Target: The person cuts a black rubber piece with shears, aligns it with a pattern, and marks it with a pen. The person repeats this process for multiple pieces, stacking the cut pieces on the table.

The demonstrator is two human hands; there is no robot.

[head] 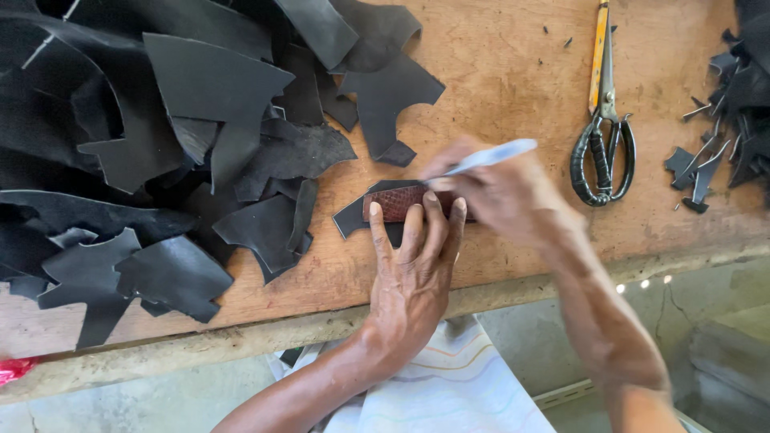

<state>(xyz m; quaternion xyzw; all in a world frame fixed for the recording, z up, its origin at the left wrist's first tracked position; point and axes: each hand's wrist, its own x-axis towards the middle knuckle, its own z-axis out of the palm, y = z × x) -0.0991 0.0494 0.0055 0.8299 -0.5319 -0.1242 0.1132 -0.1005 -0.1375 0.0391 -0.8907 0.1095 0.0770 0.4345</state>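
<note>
Wooden table (513, 72) fills most of the view, w/ its worn front edge running from 8 o'clock to 3 o'clock. Big heap of black leather pieces (160, 144) covers the table from 12 round to 9 o'clock, sheets overlapping, some curled at the edges. Striped cloth (449, 385) sits at 6 o'clock, below the table edge, under the left forearm. Smaller pile of black scraps (734, 104) lies at 3 o'clock, thin slivers scattered beside it. Scissors (603, 120) w/ black wrapped handles lie at 2 o'clock, blades pointing to 12, well apart from both hands. Left hand (413, 273) near centre, palm down, fingers spread flat & pressing on a reddish-brown template (397, 203); not gripping, just holding it down. Template rests on a small black leather piece (353, 215), which sticks out toward 9 o'clock, just beside the big heap. Right hand (497, 188) at about 2 o'clock from the left hand, blurred, fingers closed round a pale pen (489, 156); pen slants down toward 8 o'clock, tip at the template's upper right edge, touching or nearly so, can't tell which.
</note>
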